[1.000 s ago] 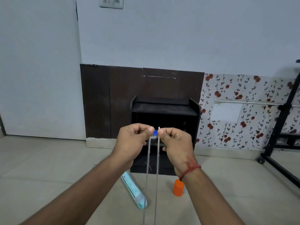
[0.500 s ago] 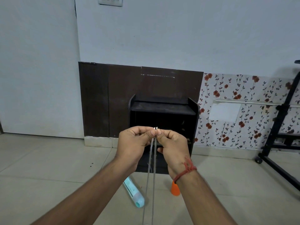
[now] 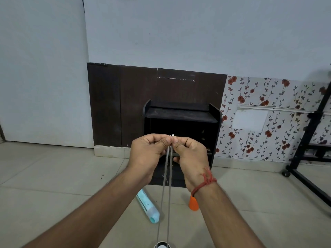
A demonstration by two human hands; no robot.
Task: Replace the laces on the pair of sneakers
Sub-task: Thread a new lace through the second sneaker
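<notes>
Both hands are raised in front of the black shelf unit [image 3: 181,120], which stands on the tiled floor [image 3: 53,176] against the dark brown wall panel [image 3: 125,104]. The left hand [image 3: 148,153] and right hand [image 3: 189,154] meet at their fingertips, level with the shelf unit's open front. Each hand pinches one end of the grey lace [image 3: 167,176] between thumb and forefinger; the remaining fingers are curled. The two white lace tips stand side by side just above the pinch points.

From the hands, both strands of the lace run down, close together and taut, to a white-rimmed object [image 3: 162,245] at the lower frame edge, possibly part of a sneaker; too little shows to confirm.

A red thread band [image 3: 204,183] circles the right wrist. In front of the shelf unit, a pale blue tube [image 3: 147,205] lies on the floor left of the strands; an orange cone-shaped item [image 3: 193,203] stands to their right.
</notes>
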